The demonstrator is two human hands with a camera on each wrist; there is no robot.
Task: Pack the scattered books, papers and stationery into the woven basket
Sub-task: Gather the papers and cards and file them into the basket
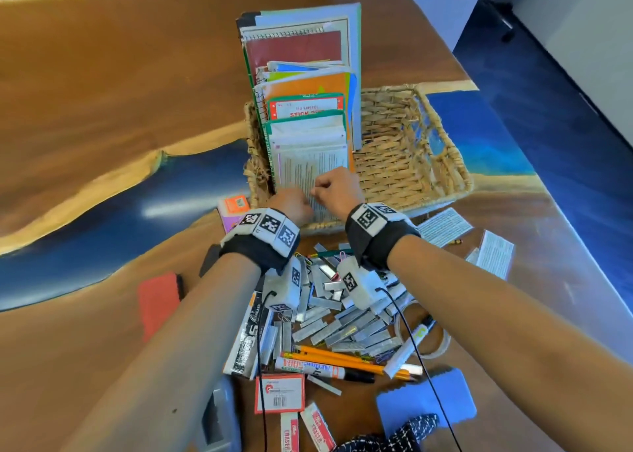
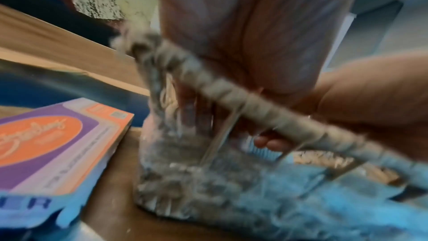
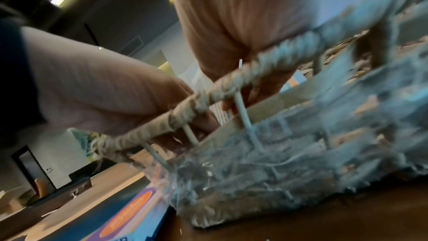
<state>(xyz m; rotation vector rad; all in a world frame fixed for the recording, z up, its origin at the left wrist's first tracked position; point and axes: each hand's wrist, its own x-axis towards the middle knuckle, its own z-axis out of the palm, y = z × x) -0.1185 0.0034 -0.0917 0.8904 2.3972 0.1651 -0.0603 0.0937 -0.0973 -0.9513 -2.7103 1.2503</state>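
Head view: my right hand (image 1: 337, 191) is curled, thumb and fingertips pinching the near edge of the printed paper sheet (image 1: 310, 167); my left hand (image 1: 291, 202) is curled on the same sheet just beside it, so both steady it while it slots in. Wrist views are blurred, but show fingers reaching past the rim down inside the near wall. The sheet stands at the front of the upright stack of notebooks (image 1: 298, 51) filling the left part of the woven basket (image 1: 411, 164); standing them on edge likely saves room, and the right part is bare weave for small stationery. Outside on the surface (image 1: 85, 75): an orange-purple box (image 1: 231, 208) touching the basket's left corner, staple strips (image 1: 329, 321), pencils (image 1: 342, 359), a marker (image 1: 315, 369), erasers (image 1: 318, 431) and paper slips (image 1: 445, 225), not yet packed.
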